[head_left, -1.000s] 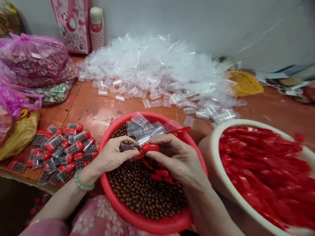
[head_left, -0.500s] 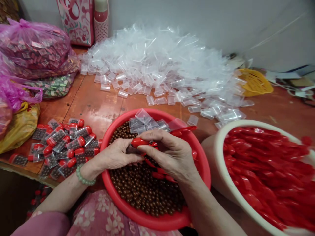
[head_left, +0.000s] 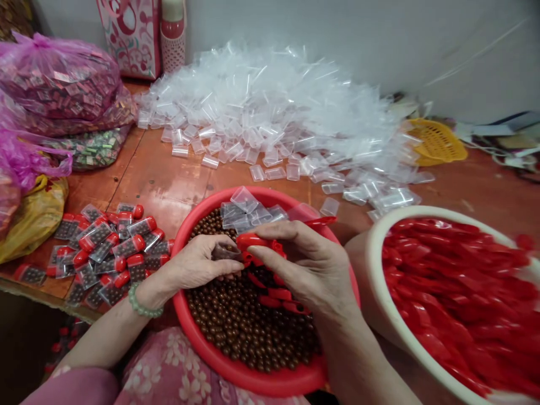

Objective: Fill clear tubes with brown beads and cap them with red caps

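Over a red basin [head_left: 188, 332] of brown beads [head_left: 248, 332], my left hand [head_left: 202, 264] is wrapped round a clear plastic tube [head_left: 225, 251] with dark beads inside. Just right of the tube's mouth, my right hand [head_left: 307, 259] pinches a red cap [head_left: 252, 241] between thumb and fingers. More red pieces [head_left: 276, 295] lie under my right hand in the basin. Empty clear tubes [head_left: 248, 211] rest on the beads at the basin's far side. Capped, bead-filled tubes [head_left: 101, 242] are heaped on the table left of the basin.
A big pile of clear tubes [head_left: 274, 107] covers the table's back. A cream bucket [head_left: 375, 270] of red pieces [head_left: 455, 298] stands at right. Tied pink bags [head_left: 63, 84] and a yellow bag [head_left: 37, 219] sit at left. A yellow basket [head_left: 439, 140] lies at the back right.
My right hand has moved slightly right with the red cap, which now shows apart from the tube's body. The tube's open end has come into view in my left hand.
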`<state>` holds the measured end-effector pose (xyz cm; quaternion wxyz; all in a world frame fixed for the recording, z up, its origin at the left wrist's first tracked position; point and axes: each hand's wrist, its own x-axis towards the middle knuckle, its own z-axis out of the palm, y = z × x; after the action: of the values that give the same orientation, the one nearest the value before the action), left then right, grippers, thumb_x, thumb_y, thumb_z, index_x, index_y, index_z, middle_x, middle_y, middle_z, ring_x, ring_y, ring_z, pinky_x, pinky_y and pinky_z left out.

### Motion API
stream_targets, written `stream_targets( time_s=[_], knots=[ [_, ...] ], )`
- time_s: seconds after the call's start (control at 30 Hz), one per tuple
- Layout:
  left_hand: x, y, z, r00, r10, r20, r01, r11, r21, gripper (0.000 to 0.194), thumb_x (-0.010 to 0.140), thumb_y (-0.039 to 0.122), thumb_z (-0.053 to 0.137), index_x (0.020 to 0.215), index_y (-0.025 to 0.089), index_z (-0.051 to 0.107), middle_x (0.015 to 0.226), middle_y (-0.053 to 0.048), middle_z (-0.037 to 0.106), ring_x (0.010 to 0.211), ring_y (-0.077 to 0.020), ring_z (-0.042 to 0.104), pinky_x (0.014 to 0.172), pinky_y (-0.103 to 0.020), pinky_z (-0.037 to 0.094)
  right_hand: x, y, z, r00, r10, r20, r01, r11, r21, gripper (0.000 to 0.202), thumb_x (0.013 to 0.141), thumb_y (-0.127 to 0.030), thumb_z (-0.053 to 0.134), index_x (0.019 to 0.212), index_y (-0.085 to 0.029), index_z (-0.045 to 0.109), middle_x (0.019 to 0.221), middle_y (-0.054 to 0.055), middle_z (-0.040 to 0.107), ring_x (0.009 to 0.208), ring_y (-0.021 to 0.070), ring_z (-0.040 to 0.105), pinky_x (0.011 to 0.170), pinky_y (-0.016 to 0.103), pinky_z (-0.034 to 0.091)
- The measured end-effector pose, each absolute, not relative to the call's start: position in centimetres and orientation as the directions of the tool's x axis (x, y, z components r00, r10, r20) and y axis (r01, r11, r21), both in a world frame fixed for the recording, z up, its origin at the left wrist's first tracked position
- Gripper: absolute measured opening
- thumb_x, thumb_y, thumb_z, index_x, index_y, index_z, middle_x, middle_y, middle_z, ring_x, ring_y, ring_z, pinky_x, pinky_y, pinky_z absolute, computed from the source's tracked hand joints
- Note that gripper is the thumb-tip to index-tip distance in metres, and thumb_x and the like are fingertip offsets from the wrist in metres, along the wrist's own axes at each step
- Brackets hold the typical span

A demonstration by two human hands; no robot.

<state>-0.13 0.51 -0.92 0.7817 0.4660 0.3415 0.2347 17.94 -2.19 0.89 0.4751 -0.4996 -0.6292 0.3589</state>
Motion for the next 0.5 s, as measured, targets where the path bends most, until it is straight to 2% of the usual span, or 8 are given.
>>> stream_targets(
  time_s=[0.13,0.23,0.37,0.5],
  knots=[
    [-0.3,0.5,-1.0,0.671,0.675,-0.307,-0.105,0.497,0.862,0.024,0.074,0.021,0.072,0.096,0.013,0.064,0.068,0.004,0.059,0.06,-0.0063,0.052,0.062,-0.021,0.041,16.8,-1.8,1.1,-0.023,0.984,0.177,0.182,0.178,-0.967,0.015,0.079,-0.021,0.073,0.092,-0.025,0.067,0.088,0.0,0.071,0.08,0.0149,0.068,0.075,0.029,0.057],
    [-0.8,0.5,-1.2,0.684,0.659,-0.313,-0.144,0.542,0.828,0.036,0.073,0.03,0.076,0.103,0.013,0.064,0.08,-0.002,0.065,0.071,-0.0104,0.06,0.067,-0.023,0.046,16.4,-1.6,1.0,0.059,0.991,0.12,0.119,0.112,-0.986,0.017,0.077,-0.023,0.075,0.093,-0.025,0.068,0.088,-0.001,0.071,0.079,0.0142,0.069,0.073,0.027,0.058],
    [-1.5,0.4,-1.2,0.737,0.645,-0.2,-0.234,0.522,0.82,0.032,0.077,0.036,0.072,0.101,0.014,0.067,0.094,-0.008,0.07,0.087,-0.0154,0.065,0.081,-0.028,0.049,16.3,-1.4,0.7,0.128,0.988,0.092,0.044,0.086,-0.995,0.015,0.077,-0.025,0.076,0.09,-0.025,0.07,0.086,-0.001,0.073,0.078,0.0145,0.071,0.074,0.029,0.059],
    [-1.5,0.4,-0.1,0.735,0.65,-0.193,-0.058,0.343,0.937,0.022,0.08,0.025,0.068,0.099,0.015,0.069,0.1,-0.007,0.071,0.096,-0.0171,0.064,0.092,-0.031,0.046,16.5,-1.3,0.3,0.185,0.982,0.048,-0.056,0.059,-0.997,0.017,0.076,-0.023,0.076,0.093,-0.026,0.071,0.09,-0.001,0.074,0.083,0.014,0.071,0.082,0.03,0.058]
  ],
)
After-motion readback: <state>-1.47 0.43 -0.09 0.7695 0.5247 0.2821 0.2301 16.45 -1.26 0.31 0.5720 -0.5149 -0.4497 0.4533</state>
